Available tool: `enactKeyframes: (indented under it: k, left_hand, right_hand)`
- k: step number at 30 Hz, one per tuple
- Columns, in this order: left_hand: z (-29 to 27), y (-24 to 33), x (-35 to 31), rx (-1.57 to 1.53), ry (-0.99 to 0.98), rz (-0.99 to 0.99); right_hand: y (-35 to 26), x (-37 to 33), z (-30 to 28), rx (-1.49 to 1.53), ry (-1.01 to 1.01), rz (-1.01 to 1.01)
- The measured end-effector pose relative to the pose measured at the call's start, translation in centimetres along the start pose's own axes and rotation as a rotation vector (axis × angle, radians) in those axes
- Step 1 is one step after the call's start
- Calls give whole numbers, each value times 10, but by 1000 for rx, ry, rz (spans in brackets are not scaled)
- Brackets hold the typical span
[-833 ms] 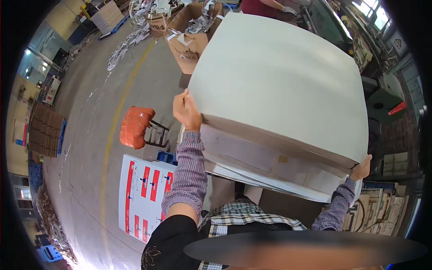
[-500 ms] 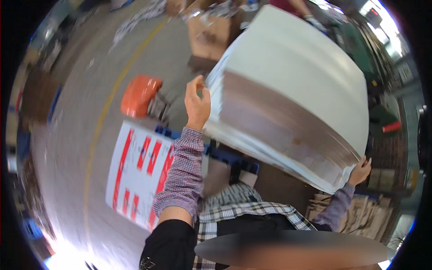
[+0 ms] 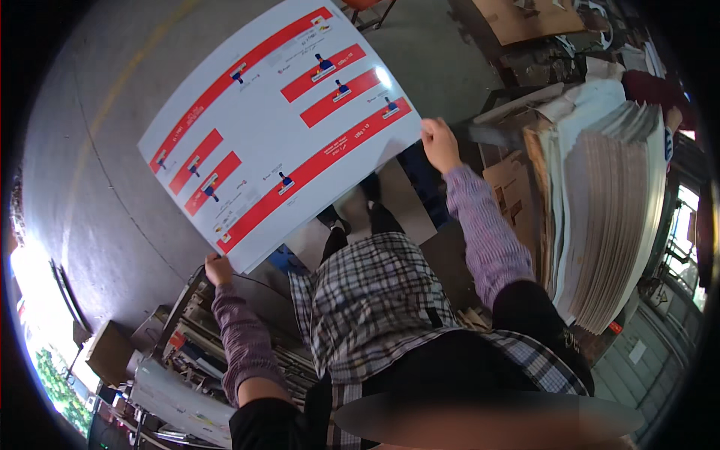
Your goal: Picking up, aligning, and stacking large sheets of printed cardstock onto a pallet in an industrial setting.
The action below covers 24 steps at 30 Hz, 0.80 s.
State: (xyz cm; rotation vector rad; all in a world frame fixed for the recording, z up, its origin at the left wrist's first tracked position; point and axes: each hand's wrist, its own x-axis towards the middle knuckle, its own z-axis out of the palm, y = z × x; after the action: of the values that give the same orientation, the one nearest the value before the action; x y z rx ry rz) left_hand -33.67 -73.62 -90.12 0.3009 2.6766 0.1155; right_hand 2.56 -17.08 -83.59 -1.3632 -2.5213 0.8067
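Note:
A large white sheet of printed card (image 3: 262,139) with red bands and small blue pictures spreads out in front of me. At its near left corner, my left hand (image 3: 218,268) is closed on the edge. My right hand (image 3: 439,144) grips the near right corner, its fingers curled round the edge and partly hidden beneath. The near edge shows a second layer under the top, so I cannot tell whether this is one sheet or several. Whether the card rests on anything is hidden too.
A tall stack of sheets (image 3: 611,217) stands to the right, its layers fanned and bowed. Beyond it a co-worker's dark red sleeve (image 3: 651,94) shows. Flattened cardboard (image 3: 529,22) lies at the far right. Metal racking (image 3: 176,322) is at the near left.
My view has turned left, putting the big stack on my right. Both hands have left the stack's corners and now hold the printed card's near corners.

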Motion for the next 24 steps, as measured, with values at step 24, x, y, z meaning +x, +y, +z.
enactKeyframes:
  k: [24]
  left_hand:
    - [2, 58, -80, -206, 265, 69]
  right_hand:
    - [-22, 106, -34, 547, -647, 660]
